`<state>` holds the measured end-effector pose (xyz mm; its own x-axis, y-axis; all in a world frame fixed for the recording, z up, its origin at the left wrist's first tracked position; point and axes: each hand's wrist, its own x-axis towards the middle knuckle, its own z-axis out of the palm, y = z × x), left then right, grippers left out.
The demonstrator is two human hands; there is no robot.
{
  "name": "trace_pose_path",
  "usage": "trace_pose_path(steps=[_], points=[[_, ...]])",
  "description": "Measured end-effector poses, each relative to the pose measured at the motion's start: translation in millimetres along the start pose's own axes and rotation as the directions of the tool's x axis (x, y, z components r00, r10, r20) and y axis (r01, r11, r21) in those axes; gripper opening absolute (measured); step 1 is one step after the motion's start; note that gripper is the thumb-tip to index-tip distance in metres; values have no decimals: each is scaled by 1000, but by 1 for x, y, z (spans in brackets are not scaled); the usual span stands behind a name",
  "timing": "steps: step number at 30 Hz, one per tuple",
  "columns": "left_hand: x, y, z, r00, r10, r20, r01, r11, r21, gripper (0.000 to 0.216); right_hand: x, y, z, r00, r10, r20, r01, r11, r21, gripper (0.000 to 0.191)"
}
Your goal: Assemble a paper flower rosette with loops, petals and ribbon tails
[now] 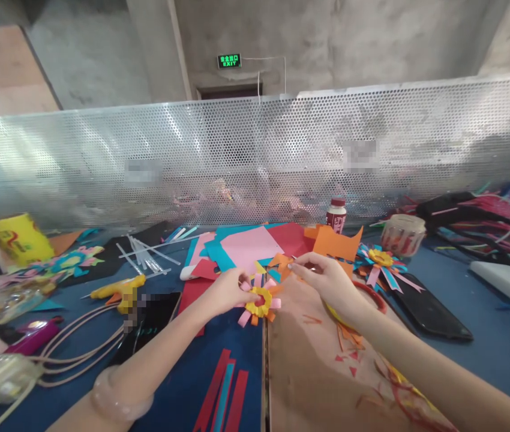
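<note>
My left hand [232,291] pinches a paper flower [258,302] at its edge. The flower has a yellow ring in the middle, a red centre and looped pink and orange petals. To the right, my right hand [320,276] has its thumb and forefinger drawn together beside an orange paper scrap [279,264]. Whether the fingertips grip that scrap or something smaller, I cannot tell. Under my right forearm lies a brown board [300,372] with small red paper triangles [353,372] and orange trimmings [312,320].
Coloured paper sheets [250,246] lie behind my hands. At left are a yellow glue gun [120,291], its coiled cord and clear glue sticks [147,255]. Red strips [237,399] lie in front. A finished flower [380,259], phone [432,309], jar [402,234] and bottle [336,216] stand right.
</note>
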<state>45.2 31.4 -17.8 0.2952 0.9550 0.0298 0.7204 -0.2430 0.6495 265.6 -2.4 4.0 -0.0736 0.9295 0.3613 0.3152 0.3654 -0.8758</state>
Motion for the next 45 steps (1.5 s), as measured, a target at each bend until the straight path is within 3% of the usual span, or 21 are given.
trace_pose_path(steps=[6, 10, 22, 41, 45], points=[[-19, 21, 0, 990, 122, -65, -130, 981, -144, 25, -8, -6, 3, 997, -75, -13, 76, 996, 55, 16], [-24, 25, 2, 972, 225, -70, -235, 940, -246, 34, -15, -3, 7, 983, -184, -6, 184, 983, 5, 14], [-24, 25, 6, 962, 268, -42, -267, 906, -327, 29, -28, 15, 21, 903, -428, -46, 404, 879, -255, 8], [-24, 23, 9, 975, 223, -8, -209, 901, -379, 23, -31, 14, 30, 923, -371, -103, 340, 912, -230, 8], [-25, 22, 12, 961, 270, -61, -272, 883, -381, 31, -31, 14, 32, 912, -398, -102, 362, 895, -259, 10]])
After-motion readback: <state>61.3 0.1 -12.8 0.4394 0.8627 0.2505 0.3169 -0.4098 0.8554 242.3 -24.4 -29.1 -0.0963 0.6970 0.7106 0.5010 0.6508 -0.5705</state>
